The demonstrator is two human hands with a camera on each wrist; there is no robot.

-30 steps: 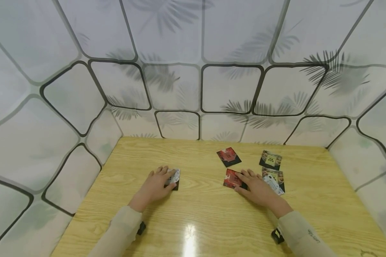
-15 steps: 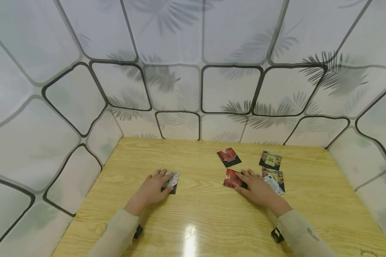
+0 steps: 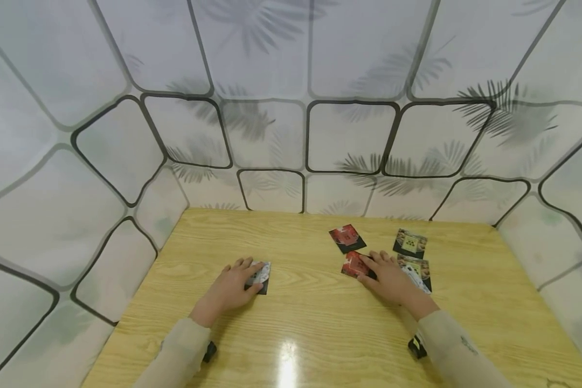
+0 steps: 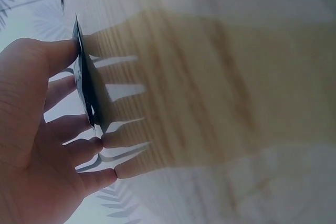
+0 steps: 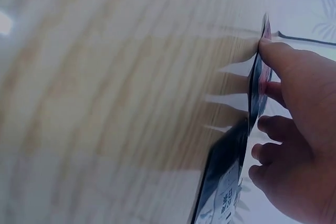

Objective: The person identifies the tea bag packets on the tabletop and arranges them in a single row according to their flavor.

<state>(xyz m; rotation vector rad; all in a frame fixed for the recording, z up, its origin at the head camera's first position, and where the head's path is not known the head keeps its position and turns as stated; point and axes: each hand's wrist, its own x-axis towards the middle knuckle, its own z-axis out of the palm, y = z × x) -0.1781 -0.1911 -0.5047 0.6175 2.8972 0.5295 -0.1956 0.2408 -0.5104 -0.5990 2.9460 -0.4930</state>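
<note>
My left hand [image 3: 230, 286] rests its extended fingers on a small flat square packet with a white-grey and black face [image 3: 263, 274], at left of the table's middle. In the left wrist view this packet [image 4: 88, 80] appears edge-on under thumb and fingertips. The fingers of my right hand [image 3: 390, 277] lie over a red and black square packet [image 3: 353, 262], partly covering it; the thumb touches its near edge. A second red and black packet [image 3: 347, 237] lies just behind it, their corners meeting in the head view.
Right of my right hand lie two brown-yellow and black packets, a far one [image 3: 410, 243] and a near one [image 3: 421, 265]. A white-faced packet [image 3: 416, 278] overlaps the near one, partly hidden by the hand. A patterned curtain [image 3: 271, 134] encloses the wooden table [image 3: 300, 312].
My left hand has drawn its white-grey packet slightly towards me. My right hand has slid the red packet a little away, up to the other red one. The head view has shifted slightly.
</note>
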